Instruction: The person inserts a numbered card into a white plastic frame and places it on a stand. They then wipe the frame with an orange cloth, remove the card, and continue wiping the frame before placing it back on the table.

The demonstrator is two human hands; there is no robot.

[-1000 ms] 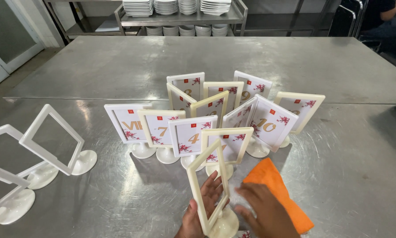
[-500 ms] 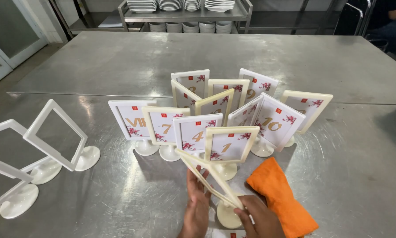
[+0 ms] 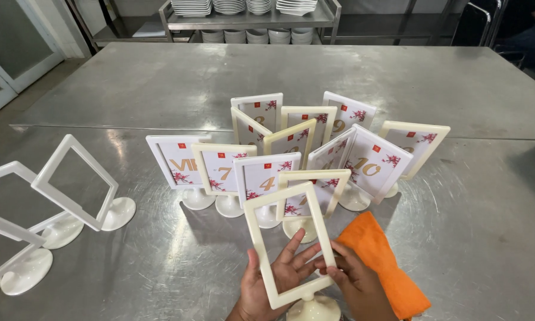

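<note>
I see my left hand (image 3: 273,279) spread open behind the empty cream frame (image 3: 290,245), palm against its back, fingers showing through the clear pane. My right hand (image 3: 353,282) has its fingers curled loosely around the frame's right edge, low down, so both hands have hold of it. The frame stands nearly upright, tilted a little to the left, on its round foot (image 3: 314,309) at the near edge of the steel table (image 3: 160,83). It holds no card; I can see straight through it.

Just right of my right hand lies a folded orange cloth (image 3: 380,261), flat on the table, touching or almost touching my wrist.

Beyond the frame stands a tight group of filled frames (image 3: 303,148), each holding a white card with red blossom print and a gold numeral. The nearest of them sits just behind the frame I hold.

To the far left are three empty white frames (image 3: 71,184) on round feet, all without cards, leaning at angles and well apart from the filled group.

At the back, a metal shelf (image 3: 249,18) holds stacks of white plates (image 3: 231,6) on top and bowls (image 3: 249,35) beneath.
</note>
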